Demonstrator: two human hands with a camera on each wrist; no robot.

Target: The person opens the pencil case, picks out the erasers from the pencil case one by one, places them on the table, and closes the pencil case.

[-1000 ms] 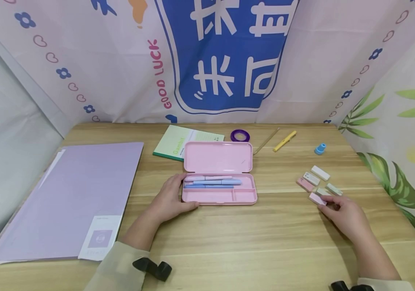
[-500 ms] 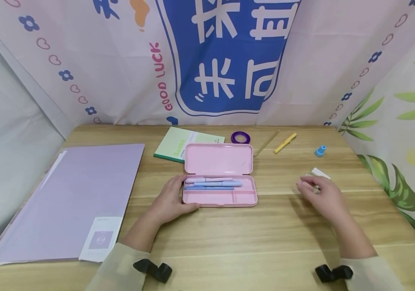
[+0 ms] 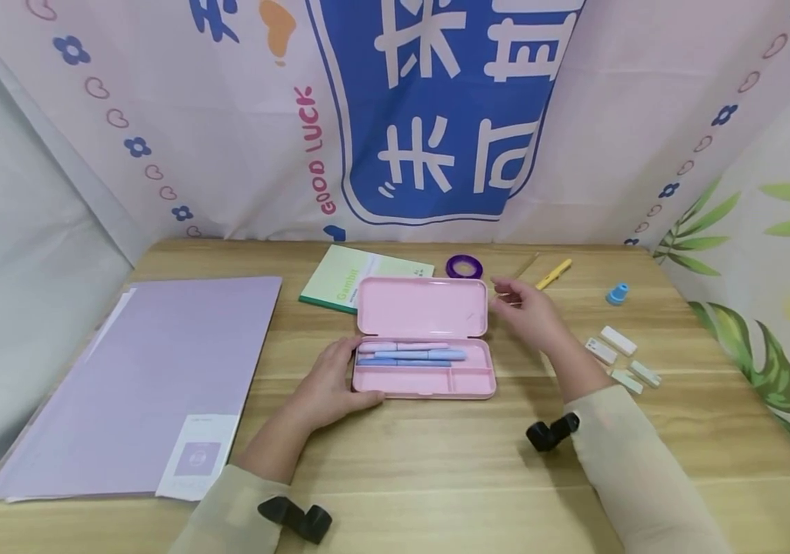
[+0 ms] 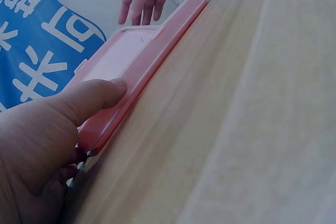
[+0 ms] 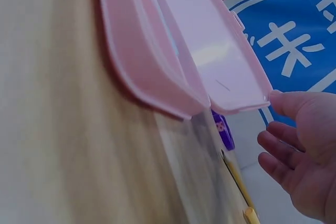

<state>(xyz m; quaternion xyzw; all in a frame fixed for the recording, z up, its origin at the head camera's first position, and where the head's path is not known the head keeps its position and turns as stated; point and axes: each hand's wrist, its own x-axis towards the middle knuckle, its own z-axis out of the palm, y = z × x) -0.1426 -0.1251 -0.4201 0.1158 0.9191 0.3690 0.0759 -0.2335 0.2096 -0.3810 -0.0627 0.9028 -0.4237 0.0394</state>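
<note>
A pink pencil case lies on the table with its lid raised. Several pens in pink and blue sit in its long rear compartment; the front compartments hold nothing. My left hand grips the case's left end, thumb on the front edge as the left wrist view shows. My right hand is at the lid's right edge, holding nothing. In the right wrist view its fingers are spread loosely, one fingertip right at the lid's corner.
White erasers lie right of my right forearm, near a blue cone-shaped item. Behind the case are a green notebook, purple tape roll, pencil and yellow pen. A lilac folder lies left.
My right hand has left the erasers and moved left and away to the open lid's edge. The left hand keeps its hold on the pencil case.
</note>
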